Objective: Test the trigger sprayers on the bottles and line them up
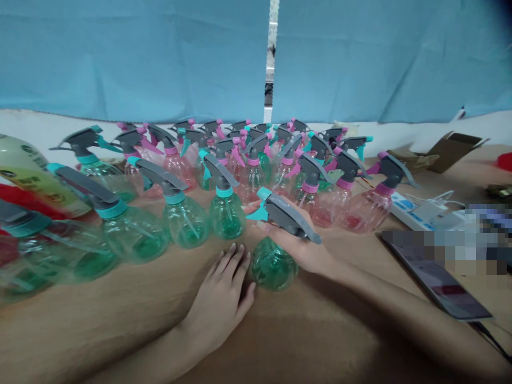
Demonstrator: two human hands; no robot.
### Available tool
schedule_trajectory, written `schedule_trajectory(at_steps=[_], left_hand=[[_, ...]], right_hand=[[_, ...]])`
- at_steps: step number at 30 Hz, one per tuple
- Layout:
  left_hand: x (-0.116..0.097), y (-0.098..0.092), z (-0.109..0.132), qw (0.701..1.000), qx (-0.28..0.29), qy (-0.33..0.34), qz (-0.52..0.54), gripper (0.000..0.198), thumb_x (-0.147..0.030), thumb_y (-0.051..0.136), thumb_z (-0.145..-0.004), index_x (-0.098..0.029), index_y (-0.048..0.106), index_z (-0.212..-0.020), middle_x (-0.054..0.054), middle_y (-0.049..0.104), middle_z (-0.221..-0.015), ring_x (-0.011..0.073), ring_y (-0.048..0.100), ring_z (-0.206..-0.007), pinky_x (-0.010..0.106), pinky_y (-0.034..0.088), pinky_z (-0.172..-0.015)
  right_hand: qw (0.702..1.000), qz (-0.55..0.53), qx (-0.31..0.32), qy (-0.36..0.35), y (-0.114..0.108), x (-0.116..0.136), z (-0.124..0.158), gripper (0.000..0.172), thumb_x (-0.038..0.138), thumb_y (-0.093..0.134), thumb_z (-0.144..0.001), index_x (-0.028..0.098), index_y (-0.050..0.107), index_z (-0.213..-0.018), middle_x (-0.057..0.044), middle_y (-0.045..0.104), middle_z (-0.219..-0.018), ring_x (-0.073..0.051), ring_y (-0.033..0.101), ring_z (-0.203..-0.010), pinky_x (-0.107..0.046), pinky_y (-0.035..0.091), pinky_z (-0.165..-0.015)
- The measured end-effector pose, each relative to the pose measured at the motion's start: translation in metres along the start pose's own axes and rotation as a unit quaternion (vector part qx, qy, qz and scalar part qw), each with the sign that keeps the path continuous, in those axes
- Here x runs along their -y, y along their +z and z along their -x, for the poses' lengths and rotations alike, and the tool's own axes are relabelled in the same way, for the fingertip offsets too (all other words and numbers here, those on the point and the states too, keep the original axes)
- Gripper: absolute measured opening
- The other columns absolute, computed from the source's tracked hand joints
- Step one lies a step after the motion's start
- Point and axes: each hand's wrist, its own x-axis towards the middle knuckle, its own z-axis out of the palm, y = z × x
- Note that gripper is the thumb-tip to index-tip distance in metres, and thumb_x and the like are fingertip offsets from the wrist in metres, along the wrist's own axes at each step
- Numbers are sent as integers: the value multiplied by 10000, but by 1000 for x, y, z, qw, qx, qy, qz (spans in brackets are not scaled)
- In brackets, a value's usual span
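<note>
"Resting or raised, that green trigger spray bottle (pixel 275 265)?"
"I cannot tell; it's at the near middle, the right hand (pixel 307 249) clamped round its neck."
"And the left hand (pixel 221 301)?"
"Palm down on the brown table (pixel 120 320) just beside it, fingers slightly apart."
"Beyond them?"
"Other green bottles (pixel 186 224) and pink bottles (pixel 370 207) stand crowded; a smartphone (pixel 440 292) lies rightward, blue cloth (pixel 180 58) hangs behind."

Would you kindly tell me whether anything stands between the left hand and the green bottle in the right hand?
Nothing visible does: the left hand rests on the table close beside the green bottle.
</note>
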Motion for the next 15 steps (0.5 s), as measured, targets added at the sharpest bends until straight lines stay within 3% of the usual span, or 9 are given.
schedule_trajectory(at_steps=[5, 11, 15], left_hand=[[0, -1, 0, 1000, 6, -3, 5, 442, -286, 418, -896, -86, 474, -1285, 177, 497, -1352, 305, 409, -1287, 482, 357, -1033], [-1, -2, 0, 1000, 4, -1, -2, 445, -284, 404, -899, -61, 484, -1275, 187, 502, -1343, 304, 422, -1276, 477, 377, -1019], [-1, -2, 0, 1000, 4, 3, -10, 450, -277, 403, -899, -22, 494, -1258, 210, 504, -1332, 314, 435, -1264, 481, 377, -1019]], right_hand=[[1000, 14, 0, 1, 0, 0, 1, 236, 274, 577, -831, 251, 587, -1066, -4, 649, -950, -129, 557, -695, -297, 461, -703], [999, 34, -3, 4, 0, 0, 1, 244, 281, 573, -834, 255, 591, -1076, 15, 626, -830, -117, 506, -620, -281, 448, -638], [999, 40, -2, 4, 0, 1, 2, 239, 272, 561, -842, 255, 586, -1079, 10, 630, -869, -115, 507, -623, -279, 439, -634]])
